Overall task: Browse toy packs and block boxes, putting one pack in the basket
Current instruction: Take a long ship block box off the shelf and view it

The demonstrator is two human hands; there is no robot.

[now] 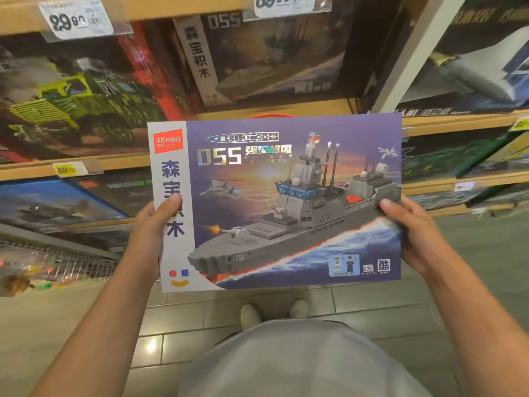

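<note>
Purple box (286,202) of building blocks, flat and wide, held up front-facing in both hands, in the air above the tiled floor (372,305), in front of the shelves. Print on it: grey warship numbered 101, "055" in silver, red SEMBO logo top left, white strip down its left edge with blue characters. Left hand (151,233) grips the box's left edge, thumb on the white strip, fingers hidden behind. Right hand (412,233) grips the right edge, thumb on the front near the ship's stern, fingers behind. Both arms bare, reaching forward.

Wooden shelves (272,110) behind, several tiers, block boxes leaning on them. Upper tier: green vehicle box (71,98) at left, a second 055 box (257,58) in the middle, another box (472,67) at right past a white upright. Price tag (76,20) reading 29.90 on the top shelf edge at left; a second tag (283,4) at top centre, partly cut off. Yellow tag (67,169) on the next shelf edge down, 69 legible. Lower tiers: dark boxes, blurred.

Red curved rim (272,116) just peeks above the box's top edge; cannot tell what it is. Below the box: 2 light shoes (252,315) on the floor, grey garment (300,362) at bottom centre.
</note>
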